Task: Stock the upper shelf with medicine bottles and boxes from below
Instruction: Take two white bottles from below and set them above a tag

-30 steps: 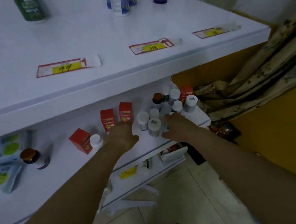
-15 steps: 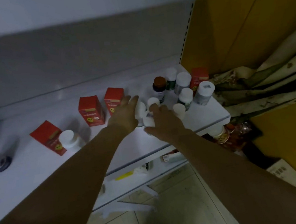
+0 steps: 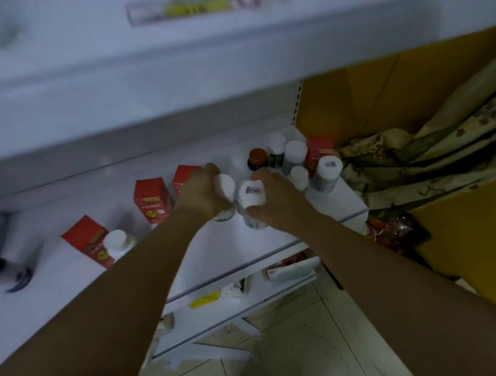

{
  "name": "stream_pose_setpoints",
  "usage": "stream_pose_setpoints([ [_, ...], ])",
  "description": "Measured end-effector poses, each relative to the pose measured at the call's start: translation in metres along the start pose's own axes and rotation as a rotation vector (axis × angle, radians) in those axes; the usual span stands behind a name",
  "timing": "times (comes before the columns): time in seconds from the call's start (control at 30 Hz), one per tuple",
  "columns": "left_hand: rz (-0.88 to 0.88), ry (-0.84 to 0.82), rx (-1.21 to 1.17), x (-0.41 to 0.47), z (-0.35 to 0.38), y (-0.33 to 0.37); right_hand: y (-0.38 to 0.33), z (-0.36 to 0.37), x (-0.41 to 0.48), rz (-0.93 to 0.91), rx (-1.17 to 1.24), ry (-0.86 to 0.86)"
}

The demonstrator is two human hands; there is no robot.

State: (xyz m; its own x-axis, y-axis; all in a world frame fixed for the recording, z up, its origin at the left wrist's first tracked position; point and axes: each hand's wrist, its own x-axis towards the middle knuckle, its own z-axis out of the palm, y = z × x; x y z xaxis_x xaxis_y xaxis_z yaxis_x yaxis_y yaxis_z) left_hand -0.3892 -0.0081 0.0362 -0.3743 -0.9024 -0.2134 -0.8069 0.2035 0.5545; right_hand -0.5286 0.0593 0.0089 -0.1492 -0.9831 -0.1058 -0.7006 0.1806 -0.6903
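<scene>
Filling both hands [image 3: 202, 200]: bottles [image 3: 252, 192].

Red boxes [image 3: 151, 200], white-capped bottles [image 3: 295, 152], floral curtain [image 3: 442, 143]

white lower shelf [image 3: 65, 294] with red boxes [image 3: 151, 200] and white-capped bottles [image 3: 295, 153]

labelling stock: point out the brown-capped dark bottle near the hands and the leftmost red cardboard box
brown-capped dark bottle [image 3: 257, 156]: head view, on its brown cap
leftmost red cardboard box [image 3: 84, 234]: head view, middle of its red face
</scene>
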Motion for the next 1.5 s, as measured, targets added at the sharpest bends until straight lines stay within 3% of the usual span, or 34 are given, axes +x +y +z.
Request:
stream_pose_setpoints([
  [0.23,-0.102,-0.058,-0.308,-0.055,-0.059,0.027,-0.058,-0.065,-0.028,0.026,0.121,-0.103],
  [0.57,-0.044,-0.077,-0.520,-0.164,-0.105,0.031,-0.124,-0.089,-0.114,0.075,0.381,-0.136],
  [0.8,0.062,-0.081,-0.932,-0.284,-0.143,0.013,-0.190,-0.076,-0.219,0.018,0.833,-0.097],
  [1.0,0.178,-0.042,-1.076,-0.381,-0.187,0.005,-0.264,-0.066,-0.307,-0.080,1.190,-0.154],
  [1.23,0.285,0.045,-1.189,-0.462,-0.237,-0.004,-0.337,-0.062,-0.357,-0.158,1.144,-0.249],
  [1.37,0.297,0.086,-1.254,-0.494,-0.258,-0.005,-0.371,-0.060,-0.370,-0.183,1.035,-0.151],
  [1.5,0.312,0.119,-1.323,-0.523,-0.273,0.002,-0.395,-0.068,-0.380,-0.225,1.167,-0.189],
])
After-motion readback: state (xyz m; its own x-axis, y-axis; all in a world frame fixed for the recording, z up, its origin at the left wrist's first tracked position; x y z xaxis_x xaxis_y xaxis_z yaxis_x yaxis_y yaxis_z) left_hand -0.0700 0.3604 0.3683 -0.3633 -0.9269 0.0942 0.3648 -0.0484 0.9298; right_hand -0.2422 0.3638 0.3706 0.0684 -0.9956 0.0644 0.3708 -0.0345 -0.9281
